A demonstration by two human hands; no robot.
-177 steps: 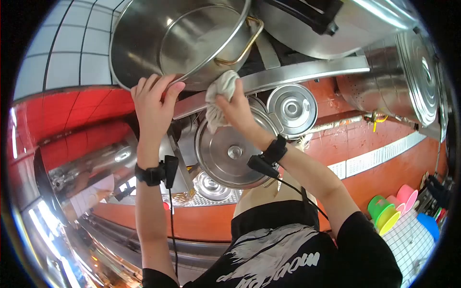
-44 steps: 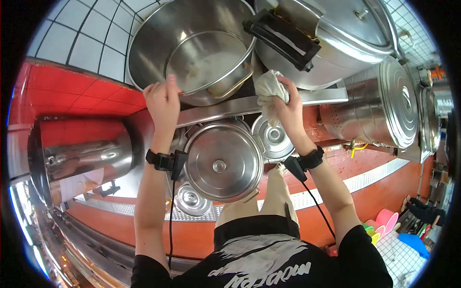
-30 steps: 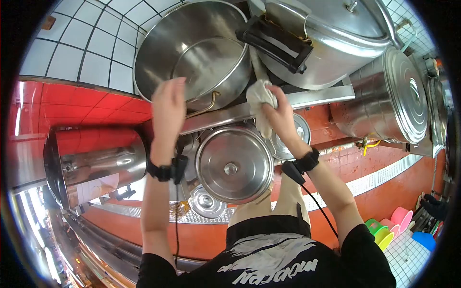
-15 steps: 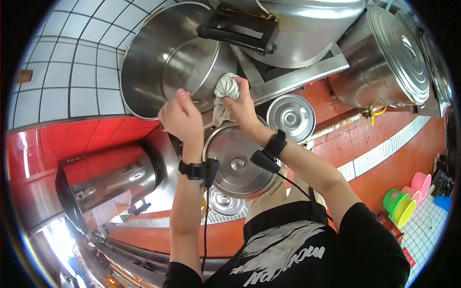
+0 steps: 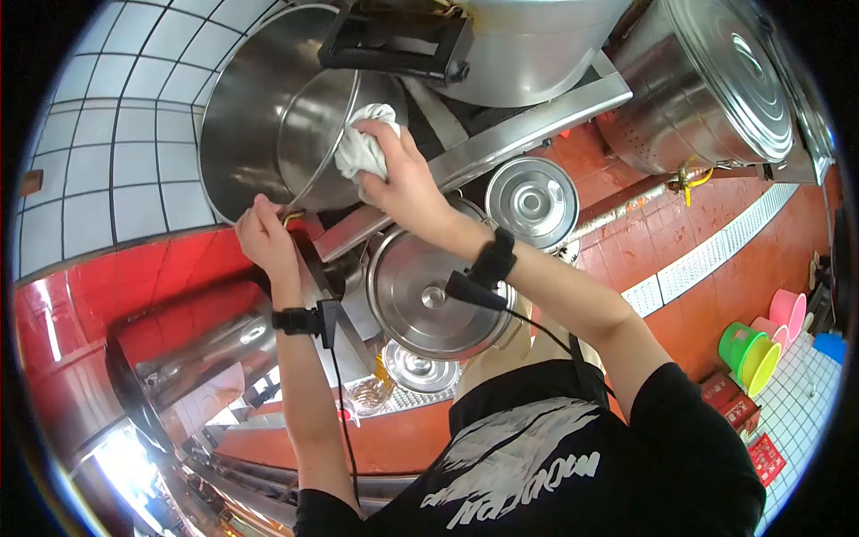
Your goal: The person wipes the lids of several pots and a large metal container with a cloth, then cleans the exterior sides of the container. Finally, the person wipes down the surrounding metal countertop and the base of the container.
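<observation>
A large stainless steel stockpot (image 5: pixel 246 125) stands tilted at the upper left, its mouth facing me and its inside bare metal. At its lower rim, my left hand (image 5: pixel 268 240) is closed with the fingertips on the edge; the palm side is hidden. My right hand (image 5: pixel 404 182) grips a crumpled white cloth (image 5: pixel 361 148) and presses it against the pot's outer side, just beside the rim. Below my right forearm sits a lidded steel pot (image 5: pixel 420 309).
A big pot (image 5: pixel 537 45) with a black handle bracket (image 5: pixel 394 43) stands behind a steel stove edge (image 5: pixel 501 148). A round lid (image 5: pixel 532 201) lies to the right. Farther right are a lidded perforated drum (image 5: pixel 658 116) and coloured buckets (image 5: pixel 750 358). Tiled wall (image 5: pixel 85 139) borders the left.
My left hand has moved left and down onto the stockpot's rim. My right hand has shifted left and slightly up with the cloth. The view has also shifted a little.
</observation>
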